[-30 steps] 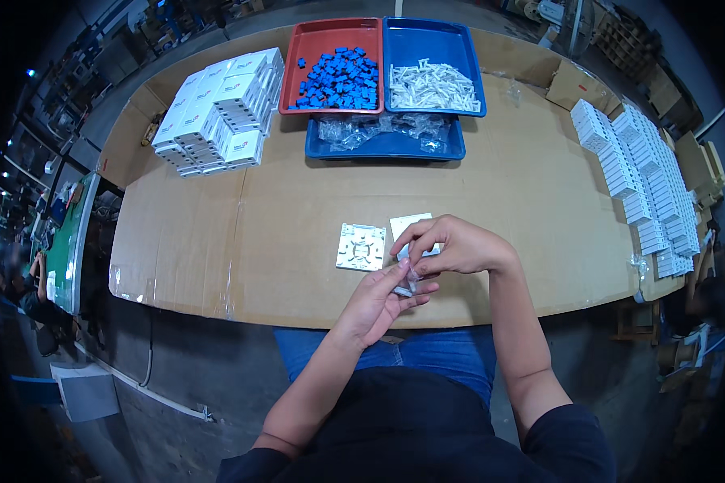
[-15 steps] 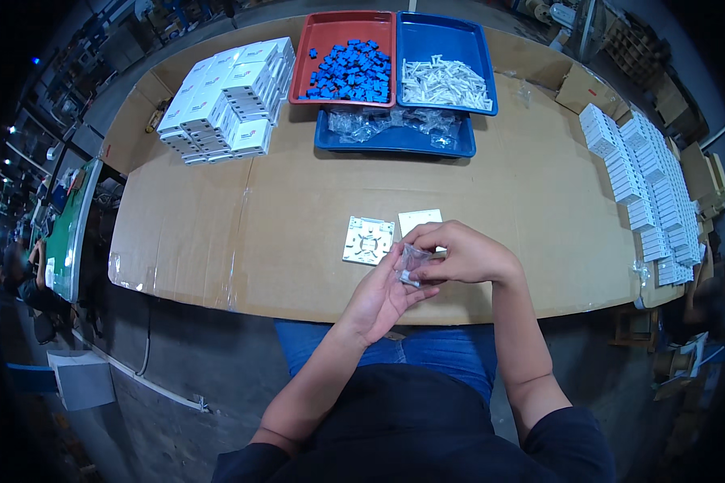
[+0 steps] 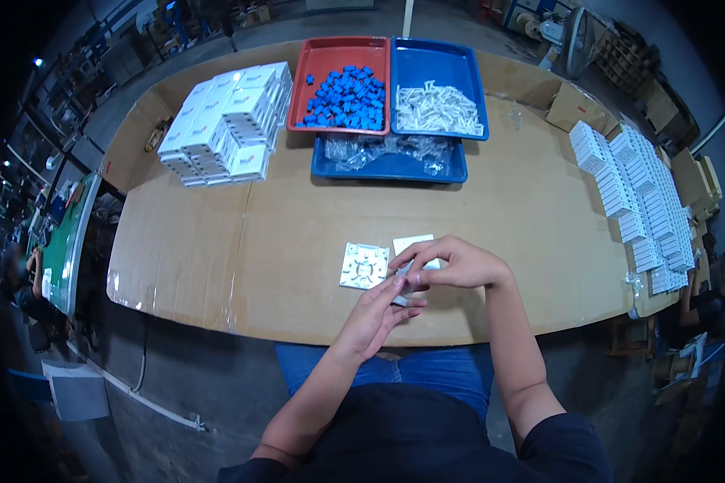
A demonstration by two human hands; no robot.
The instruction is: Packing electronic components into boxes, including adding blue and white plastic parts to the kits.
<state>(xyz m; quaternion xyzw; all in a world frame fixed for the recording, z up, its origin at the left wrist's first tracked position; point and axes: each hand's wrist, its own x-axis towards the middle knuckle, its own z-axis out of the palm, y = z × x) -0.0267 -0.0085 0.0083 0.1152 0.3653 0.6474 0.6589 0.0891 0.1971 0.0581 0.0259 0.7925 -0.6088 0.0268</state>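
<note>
My left hand (image 3: 380, 310) and my right hand (image 3: 451, 264) meet over the near edge of the table, both pinching a small clear plastic bag (image 3: 403, 282) with a small part in it. Just left of them a white square plate (image 3: 364, 266) with moulded ribs lies flat on the cardboard. A white flat cover (image 3: 413, 245) lies right behind my right hand, partly hidden by its fingers.
At the far side stand a red tray (image 3: 314, 56) of blue parts, a blue tray (image 3: 467, 64) of white parts and a blue tray (image 3: 395, 167) of clear bags. White boxes (image 3: 225, 125) are stacked far left. Rows of white boxes (image 3: 640, 193) line the right edge.
My hands have stayed together at the near table edge, working the small bag; the view has shifted slightly. The white plate and cover have not moved.
</note>
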